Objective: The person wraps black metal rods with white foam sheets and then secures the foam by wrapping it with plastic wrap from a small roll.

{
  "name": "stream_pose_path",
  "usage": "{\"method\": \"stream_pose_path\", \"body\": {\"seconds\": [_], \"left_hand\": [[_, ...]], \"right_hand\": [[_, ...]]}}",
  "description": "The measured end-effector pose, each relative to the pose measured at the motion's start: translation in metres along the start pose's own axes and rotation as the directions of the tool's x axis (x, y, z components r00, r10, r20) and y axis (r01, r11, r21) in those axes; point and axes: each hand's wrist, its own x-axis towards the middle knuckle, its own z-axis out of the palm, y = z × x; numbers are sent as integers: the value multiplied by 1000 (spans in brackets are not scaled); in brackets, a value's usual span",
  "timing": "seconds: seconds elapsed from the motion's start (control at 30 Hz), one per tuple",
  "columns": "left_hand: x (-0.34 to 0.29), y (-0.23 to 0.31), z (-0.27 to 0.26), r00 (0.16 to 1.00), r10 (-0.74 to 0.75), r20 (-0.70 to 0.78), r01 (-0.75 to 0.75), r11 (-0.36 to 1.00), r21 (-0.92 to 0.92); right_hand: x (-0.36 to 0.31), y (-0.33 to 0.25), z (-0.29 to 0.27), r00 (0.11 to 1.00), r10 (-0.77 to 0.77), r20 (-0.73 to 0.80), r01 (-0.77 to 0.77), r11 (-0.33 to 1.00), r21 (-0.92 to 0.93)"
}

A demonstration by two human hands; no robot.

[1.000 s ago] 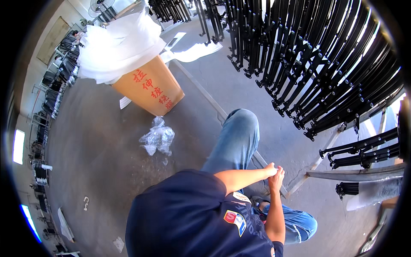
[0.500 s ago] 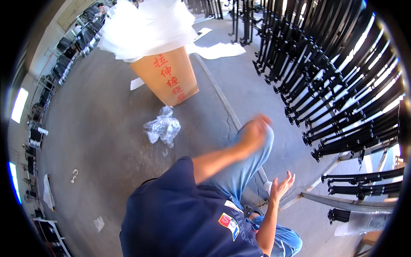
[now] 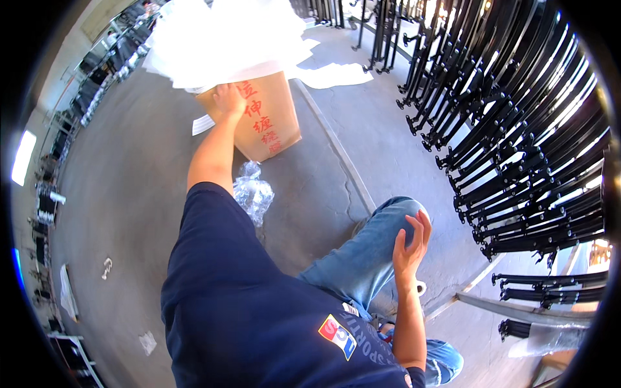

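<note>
Stretched the left hand point(image 3: 229, 100) far out to the upper front of one cardboard box point(image 3: 284, 116), just under one heap of white sheets point(image 3: 233, 39); could not tell from this view whether gripping or open. Held the right hand point(image 3: 411, 246) near, fingers parted and loosely bent, wide and empty beside one denim-covered knee point(image 3: 391, 223). Counted two hands, one box, one heap, and one crumpled bundle of clear plastic film point(image 3: 254, 194) on the floor point(image 3: 149, 213), just on the near side of the box. Found box and heap right at the left hand, but well apart from the right hand, far and to its left. Counted also one long white sheet point(image 3: 336, 76) right of the box, two small pale scraps point(image 3: 147, 343) at near left, and black metal frames point(image 3: 537, 244) at right, too many to number.
</note>
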Motion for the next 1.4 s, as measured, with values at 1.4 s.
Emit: {"method": "stream_pose_path", "body": {"seconds": [1.4], "left_hand": [[-245,50,-224,683,702,202,-574,687,-446]], "right_hand": [[72,-85,-49,943,-243,-227,307,900,309]]}}
